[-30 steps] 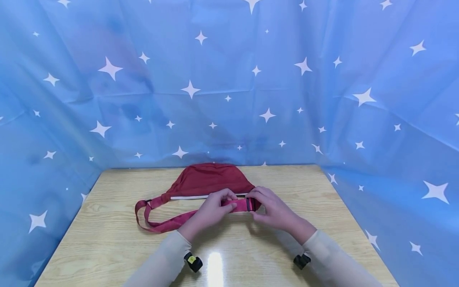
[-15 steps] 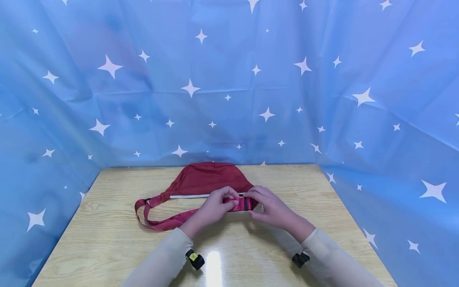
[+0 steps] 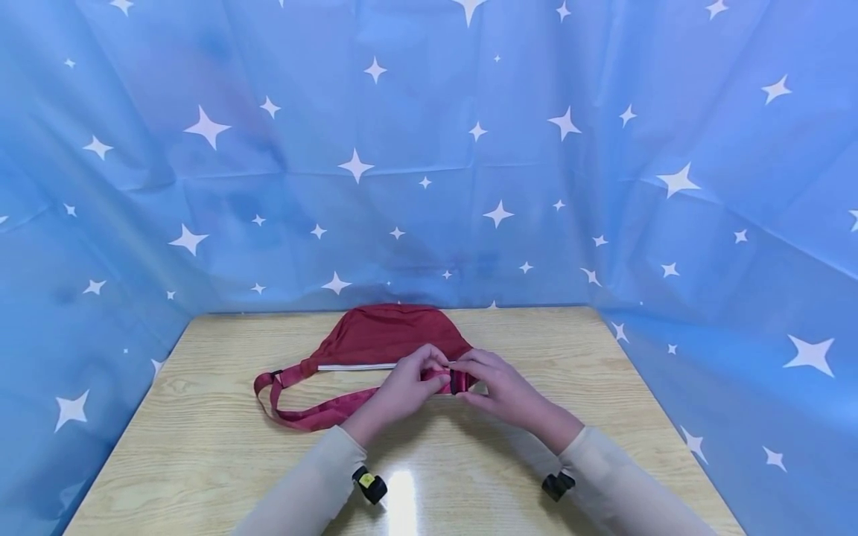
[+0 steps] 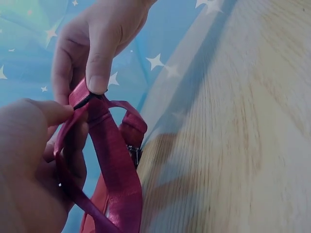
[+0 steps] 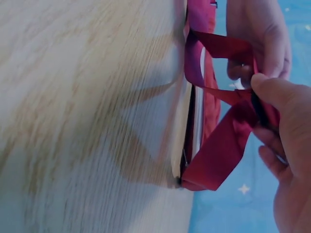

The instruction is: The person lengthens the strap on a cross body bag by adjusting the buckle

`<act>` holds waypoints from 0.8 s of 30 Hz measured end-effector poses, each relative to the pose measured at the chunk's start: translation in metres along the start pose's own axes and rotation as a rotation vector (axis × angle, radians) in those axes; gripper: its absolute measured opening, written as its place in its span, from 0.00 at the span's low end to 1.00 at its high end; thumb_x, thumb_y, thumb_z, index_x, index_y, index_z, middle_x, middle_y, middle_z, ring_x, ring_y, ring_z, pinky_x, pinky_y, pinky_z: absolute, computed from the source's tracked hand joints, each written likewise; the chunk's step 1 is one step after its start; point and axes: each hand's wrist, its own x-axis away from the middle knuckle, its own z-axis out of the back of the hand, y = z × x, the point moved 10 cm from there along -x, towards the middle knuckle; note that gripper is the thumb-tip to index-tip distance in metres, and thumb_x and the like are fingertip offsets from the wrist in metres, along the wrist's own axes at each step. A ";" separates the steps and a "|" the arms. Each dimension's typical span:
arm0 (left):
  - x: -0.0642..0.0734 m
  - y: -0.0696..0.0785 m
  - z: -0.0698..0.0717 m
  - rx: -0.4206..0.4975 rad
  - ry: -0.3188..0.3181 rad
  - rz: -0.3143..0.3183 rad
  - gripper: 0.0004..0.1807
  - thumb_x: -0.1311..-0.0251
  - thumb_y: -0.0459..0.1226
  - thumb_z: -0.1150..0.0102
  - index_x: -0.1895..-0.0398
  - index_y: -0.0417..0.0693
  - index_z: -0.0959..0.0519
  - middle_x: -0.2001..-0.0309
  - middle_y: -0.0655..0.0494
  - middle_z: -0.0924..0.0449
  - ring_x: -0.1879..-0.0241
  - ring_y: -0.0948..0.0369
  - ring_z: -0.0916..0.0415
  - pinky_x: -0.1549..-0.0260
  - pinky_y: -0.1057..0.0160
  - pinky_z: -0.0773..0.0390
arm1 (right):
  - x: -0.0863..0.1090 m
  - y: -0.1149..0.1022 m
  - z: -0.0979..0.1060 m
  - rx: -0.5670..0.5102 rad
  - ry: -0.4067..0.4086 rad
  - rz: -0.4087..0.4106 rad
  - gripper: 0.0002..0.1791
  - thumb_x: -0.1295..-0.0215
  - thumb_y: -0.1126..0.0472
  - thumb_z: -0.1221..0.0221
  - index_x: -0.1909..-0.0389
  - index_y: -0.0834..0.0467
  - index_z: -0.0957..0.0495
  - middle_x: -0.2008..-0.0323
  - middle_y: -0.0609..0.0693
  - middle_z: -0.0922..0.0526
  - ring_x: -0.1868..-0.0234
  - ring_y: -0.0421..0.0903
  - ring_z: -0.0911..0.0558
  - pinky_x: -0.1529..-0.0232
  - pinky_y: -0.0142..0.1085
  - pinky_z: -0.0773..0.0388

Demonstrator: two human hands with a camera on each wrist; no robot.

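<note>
Left hand [image 3: 405,388] pinches red strap [image 4: 114,160] | right hand [image 3: 507,388] pinches black slider [image 3: 453,383], near side of bag [image 3: 392,336] | slack strap might twist, jamming slider

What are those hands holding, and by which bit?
A red cloth waist bag, by its flat, shiny red strap. The right hand pinches the strap at its narrow black buckle; the left hand pinches the strap just beside it.

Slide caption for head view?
Left hand and right hand pinch the red strap near its dark buckle, a red bag behind, on a wood-grain table.
</note>
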 end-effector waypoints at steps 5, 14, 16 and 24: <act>0.006 -0.008 0.009 -0.158 -0.002 0.025 0.07 0.20 0.43 0.33 0.46 0.59 0.19 0.57 0.66 0.16 0.57 0.63 0.20 0.53 0.60 0.19 | 0.001 0.005 -0.001 -0.009 -0.018 -0.059 0.29 0.35 0.64 0.20 0.33 0.58 0.15 0.41 0.48 0.16 0.42 0.45 0.18 0.45 0.41 0.14; 0.014 -0.015 0.020 -0.210 -0.008 0.036 0.02 0.18 0.44 0.37 0.54 0.62 0.17 0.66 0.65 0.20 0.65 0.63 0.25 0.61 0.60 0.22 | 0.001 0.007 0.001 -0.026 -0.020 -0.074 0.28 0.33 0.62 0.21 0.34 0.60 0.16 0.41 0.49 0.17 0.42 0.46 0.18 0.46 0.42 0.12; 0.013 -0.014 0.019 -0.183 -0.013 0.031 0.03 0.17 0.43 0.37 0.55 0.62 0.17 0.66 0.64 0.20 0.65 0.63 0.25 0.62 0.61 0.22 | 0.001 0.008 0.000 -0.039 -0.020 -0.074 0.27 0.33 0.64 0.21 0.34 0.61 0.16 0.41 0.49 0.17 0.42 0.47 0.18 0.48 0.43 0.12; 0.008 -0.007 0.009 -0.149 -0.037 0.002 0.05 0.18 0.41 0.37 0.57 0.60 0.18 0.66 0.64 0.21 0.66 0.64 0.26 0.61 0.62 0.23 | -0.002 0.006 -0.004 -0.021 -0.043 -0.071 0.29 0.36 0.65 0.20 0.35 0.58 0.16 0.41 0.47 0.16 0.42 0.45 0.18 0.46 0.41 0.13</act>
